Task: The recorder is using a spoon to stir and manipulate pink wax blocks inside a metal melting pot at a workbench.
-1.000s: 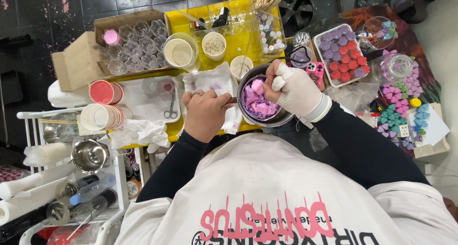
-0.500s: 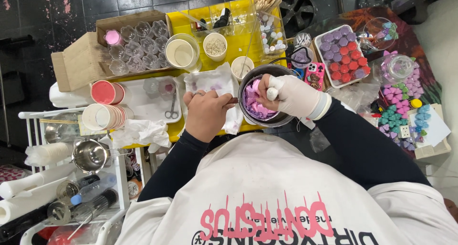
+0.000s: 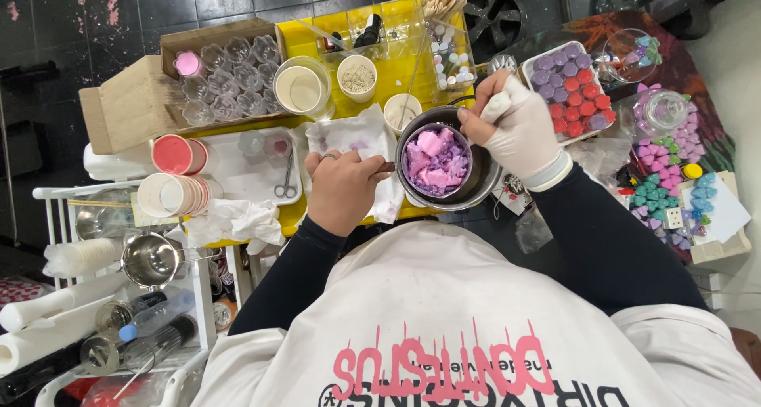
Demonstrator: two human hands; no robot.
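A dark metal pot (image 3: 482,187) sits at the front edge of the yellow table (image 3: 396,66), holding pink and purple wax chunks (image 3: 434,160). My bare left hand (image 3: 345,189), with a ring on one finger, grips the pot's short handle (image 3: 388,168) over a stained white cloth (image 3: 353,136). My right hand (image 3: 519,133), in a white glove, hovers at the pot's upper right rim. Its fingers are pinched on a small white piece (image 3: 498,106).
A cardboard box of clear cups (image 3: 230,66) stands at the back left. Pink and white cup stacks (image 3: 178,173) lie beside a white tray with scissors (image 3: 285,177). A tray of purple and red wax shapes (image 3: 571,90) sits to the right, and a steel cup (image 3: 151,258) to the lower left.
My gloved right hand has lifted out of the pot and moved to its upper right rim, uncovering the wax chunks. My left hand stays on the handle.
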